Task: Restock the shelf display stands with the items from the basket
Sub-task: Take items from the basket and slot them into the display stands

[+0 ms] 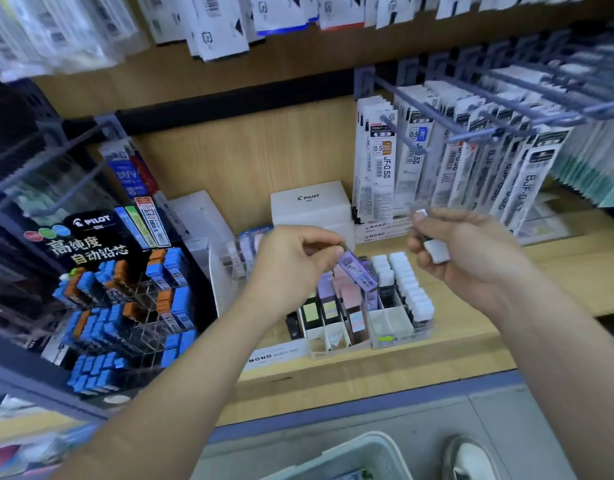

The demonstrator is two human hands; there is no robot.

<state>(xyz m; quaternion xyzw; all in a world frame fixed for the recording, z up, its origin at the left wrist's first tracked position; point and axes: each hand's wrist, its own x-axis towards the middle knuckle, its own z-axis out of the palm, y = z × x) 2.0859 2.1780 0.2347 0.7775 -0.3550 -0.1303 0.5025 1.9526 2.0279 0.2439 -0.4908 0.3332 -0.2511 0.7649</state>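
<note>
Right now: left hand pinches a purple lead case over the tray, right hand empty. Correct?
Not quite. In the head view the right hand grips a white-capped case; the left hand does pinch the purple lead case over the tray.

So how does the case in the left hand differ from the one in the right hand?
The left hand pinches the purple lead case, tilted and almost fully visible. The right hand curls round the white-capped dark case, which is partly hidden in its palm. Both are slim, small cases.
</note>
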